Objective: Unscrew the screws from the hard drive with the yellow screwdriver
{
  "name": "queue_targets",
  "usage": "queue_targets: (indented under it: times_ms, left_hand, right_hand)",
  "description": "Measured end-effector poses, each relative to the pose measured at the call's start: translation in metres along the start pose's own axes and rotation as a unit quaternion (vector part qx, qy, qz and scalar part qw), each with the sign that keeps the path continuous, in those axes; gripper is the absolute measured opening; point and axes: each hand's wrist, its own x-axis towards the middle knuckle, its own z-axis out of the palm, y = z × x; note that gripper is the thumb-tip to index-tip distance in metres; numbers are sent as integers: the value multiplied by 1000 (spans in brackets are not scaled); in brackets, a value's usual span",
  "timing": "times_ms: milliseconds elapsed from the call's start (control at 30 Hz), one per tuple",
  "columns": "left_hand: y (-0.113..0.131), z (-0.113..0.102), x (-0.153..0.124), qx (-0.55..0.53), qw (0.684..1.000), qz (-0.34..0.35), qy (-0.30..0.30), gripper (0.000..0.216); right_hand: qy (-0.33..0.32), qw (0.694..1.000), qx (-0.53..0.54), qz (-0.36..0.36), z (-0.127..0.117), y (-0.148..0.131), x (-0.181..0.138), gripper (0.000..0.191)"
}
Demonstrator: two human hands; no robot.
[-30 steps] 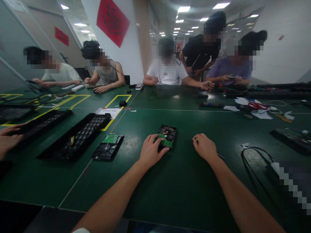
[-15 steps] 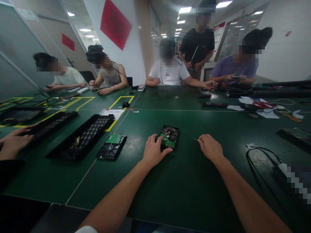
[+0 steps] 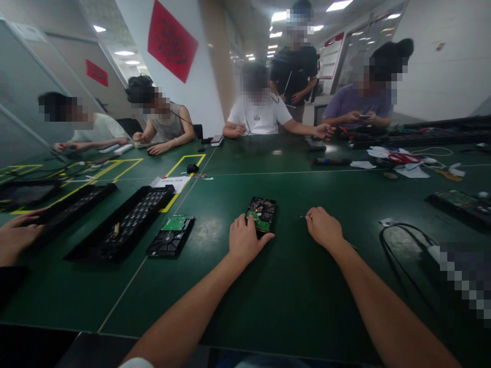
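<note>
Hard drive [image 3: 264, 210], circuit side up, under a spread left hand [image 3: 245, 237]

The drive lies flat on the green table [image 3: 307, 296], in front of the person. It should be stiff and fairly dense, and may slide on the smooth top. The exposed green circuit board [image 3: 262, 224] is probably its fragile part, so the long side edges look the better hold. The left hand's fingers reach over the board's left side, thumb stretched along the near end; the hand itself hides the near left corner. The right hand [image 3: 322, 225] pinches a slim tool [image 3: 312, 216], its thin shaft showing past the wrist; what kind it is, I cannot tell. Just beside those fingertips are tiny specks [image 3: 301, 215], too small to make out.

To the left lies a second hard drive [image 3: 171, 236], then a long black tray [image 3: 92, 253]; farther left, a co-worker's hand [image 3: 19, 235] is at another black tray [image 3: 86, 201]. A looped black cable [image 3: 402, 224] lies right of the right hand.
</note>
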Motion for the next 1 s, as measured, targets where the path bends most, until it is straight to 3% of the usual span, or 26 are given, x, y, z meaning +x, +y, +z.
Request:
queue_targets:
  times_ms: [233, 600, 833, 1000]
  left_hand:
    - [-1, 9, 21, -29, 998, 33, -46, 76]
    - [-49, -1, 19, -86, 990, 86, -79, 77]
    - [-48, 1, 25, -87, 991, 65, -79, 84]
    - [-49, -7, 21, -93, 987, 90, -91, 78]
  right_hand:
    - [8, 1000, 12, 10, 2, 2, 0, 33]
    - [21, 1000, -9, 3, 3, 1, 2, 35]
    - [46, 997, -33, -46, 8, -16, 5, 34]
    - [12, 998, -30, -57, 9, -23, 12, 31]
